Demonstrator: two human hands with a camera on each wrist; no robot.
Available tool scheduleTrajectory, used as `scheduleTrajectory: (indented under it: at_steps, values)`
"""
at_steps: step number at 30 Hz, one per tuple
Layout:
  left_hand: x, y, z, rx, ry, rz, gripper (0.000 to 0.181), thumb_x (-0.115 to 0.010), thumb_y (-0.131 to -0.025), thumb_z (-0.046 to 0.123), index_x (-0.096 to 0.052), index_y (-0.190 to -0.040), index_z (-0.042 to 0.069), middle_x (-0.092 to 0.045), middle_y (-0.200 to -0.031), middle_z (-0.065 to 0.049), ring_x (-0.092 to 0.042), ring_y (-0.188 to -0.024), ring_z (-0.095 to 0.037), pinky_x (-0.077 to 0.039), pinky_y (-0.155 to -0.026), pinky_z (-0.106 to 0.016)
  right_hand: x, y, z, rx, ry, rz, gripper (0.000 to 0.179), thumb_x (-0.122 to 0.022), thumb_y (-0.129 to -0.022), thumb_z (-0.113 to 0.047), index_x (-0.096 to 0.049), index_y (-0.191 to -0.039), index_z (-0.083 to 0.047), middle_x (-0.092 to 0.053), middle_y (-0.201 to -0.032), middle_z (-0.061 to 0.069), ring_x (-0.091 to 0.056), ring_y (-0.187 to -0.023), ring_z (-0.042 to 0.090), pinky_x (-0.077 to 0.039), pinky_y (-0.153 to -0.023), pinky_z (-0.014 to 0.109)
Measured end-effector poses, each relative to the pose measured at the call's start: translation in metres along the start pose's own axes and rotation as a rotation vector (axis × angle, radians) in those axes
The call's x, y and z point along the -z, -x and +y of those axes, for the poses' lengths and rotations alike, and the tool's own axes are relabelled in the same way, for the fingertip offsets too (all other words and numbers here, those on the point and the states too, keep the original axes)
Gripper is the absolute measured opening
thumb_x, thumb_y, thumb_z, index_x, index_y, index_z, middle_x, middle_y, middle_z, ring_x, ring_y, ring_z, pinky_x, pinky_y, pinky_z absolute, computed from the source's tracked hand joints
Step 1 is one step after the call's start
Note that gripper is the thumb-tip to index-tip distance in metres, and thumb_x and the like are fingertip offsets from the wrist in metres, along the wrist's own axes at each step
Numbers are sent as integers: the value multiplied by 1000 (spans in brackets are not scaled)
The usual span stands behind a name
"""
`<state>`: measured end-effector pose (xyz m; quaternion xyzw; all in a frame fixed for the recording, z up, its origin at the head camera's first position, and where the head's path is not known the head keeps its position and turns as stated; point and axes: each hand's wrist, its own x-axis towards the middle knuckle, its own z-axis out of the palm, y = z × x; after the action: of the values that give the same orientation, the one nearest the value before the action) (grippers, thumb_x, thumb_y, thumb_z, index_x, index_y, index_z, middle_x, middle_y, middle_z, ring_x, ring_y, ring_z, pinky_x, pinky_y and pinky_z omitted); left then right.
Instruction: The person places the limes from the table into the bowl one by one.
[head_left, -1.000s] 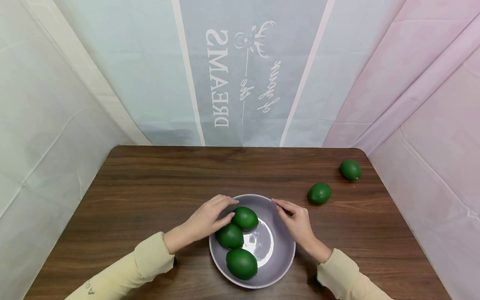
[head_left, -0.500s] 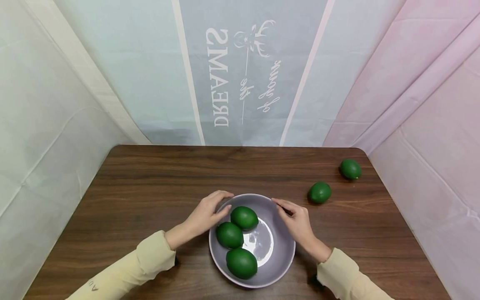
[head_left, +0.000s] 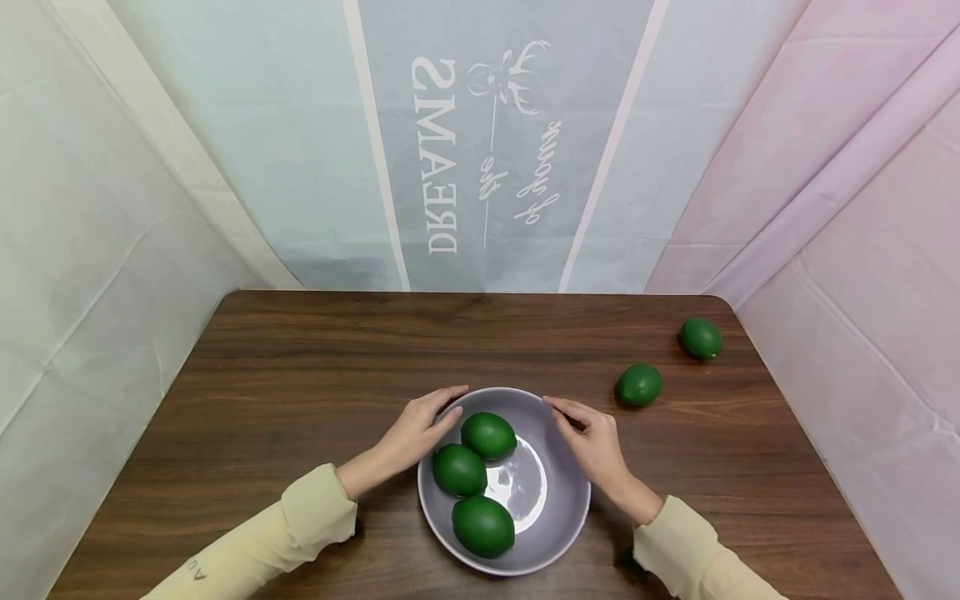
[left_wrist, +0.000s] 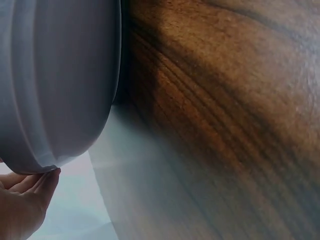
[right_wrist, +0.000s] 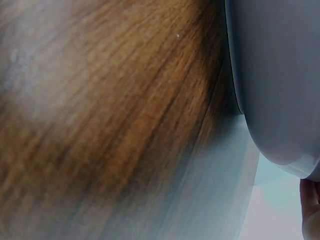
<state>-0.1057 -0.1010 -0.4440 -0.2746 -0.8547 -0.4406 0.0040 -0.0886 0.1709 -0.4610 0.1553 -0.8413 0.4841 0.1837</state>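
A grey-purple bowl stands on the table with three green limes inside: one lime at the back, another lime by the left wall, and a third lime at the front. My left hand holds the bowl's back-left rim, thumb over the inside and fingers along the outside. In the left wrist view, fingertips touch the outer wall. At the back-right rim, my right hand grips the bowl between thumb and fingers. Only part of that hand shows in the right wrist view.
Two more limes lie on the wooden table to the right: a nearer lime close to my right hand, and a farther lime by the back-right corner. A printed cloth hangs behind the table, with pale sheets at both sides.
My left hand has drawn back from over the limes to the bowl's left rim, then shifted slightly right. The right hand, bowl and limes stay in place.
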Motion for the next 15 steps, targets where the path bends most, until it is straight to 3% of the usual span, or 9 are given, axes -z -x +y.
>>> scheduleTrajectory:
  at_steps: [5, 12, 15]
  values:
    - [-2, 2, -1, 23, 6, -9, 34, -46, -96, 15, -52, -126, 0, -55, -125, -13, -50, -117, -25, -41, -96, -40, -1, -1, -5, -9, 9, -5, 21, -64, -79, 7, -71, -96, -3, -69, -93, 9, -64, -87, 14, -47, -71, 9]
    - [-4, 2, -4, 46, 12, -17, 33, -42, -97, 12, -52, -127, 1, -54, -126, -13, -49, -118, -25, -40, -97, -40, 6, -8, -38, -43, 13, -24, 16, -62, -79, 12, -68, -92, 6, -68, -88, 17, -66, -80, 29, -50, -69, 14]
    - [-4, 2, -5, 55, 17, -16, 33, -42, -97, 10, -52, -127, 2, -54, -126, -13, -49, -118, -25, -40, -97, -40, 7, -9, -38, -48, 14, -47, 16, -61, -79, 12, -68, -92, 6, -68, -88, 17, -66, -80, 30, -52, -68, 18]
